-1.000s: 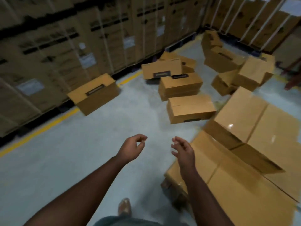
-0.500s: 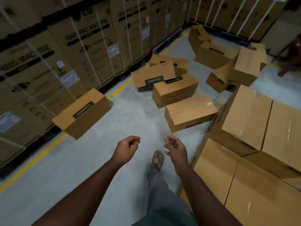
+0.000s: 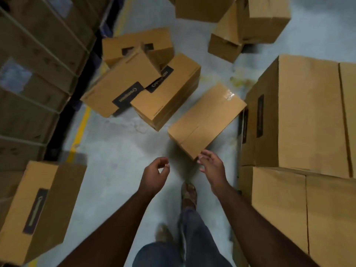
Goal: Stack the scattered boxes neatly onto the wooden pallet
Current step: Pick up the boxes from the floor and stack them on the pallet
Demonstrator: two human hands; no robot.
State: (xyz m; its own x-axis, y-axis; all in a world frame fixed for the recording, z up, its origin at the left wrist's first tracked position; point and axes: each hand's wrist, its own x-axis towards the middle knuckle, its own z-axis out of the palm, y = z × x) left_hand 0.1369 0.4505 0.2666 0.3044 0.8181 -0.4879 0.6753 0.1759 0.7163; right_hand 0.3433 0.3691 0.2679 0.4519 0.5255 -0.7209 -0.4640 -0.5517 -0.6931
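Warehouse floor (image 3: 115,155): nearest box (image 3: 206,120) now much closer, right hand (image 3: 212,166) at its corner, left hand (image 3: 154,175) loosely curled; both empty.

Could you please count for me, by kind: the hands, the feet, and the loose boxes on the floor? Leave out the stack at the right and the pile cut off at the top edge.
Hands: 2 (left hand, right hand)
Feet: 2
Loose boxes: 5
Total: 9
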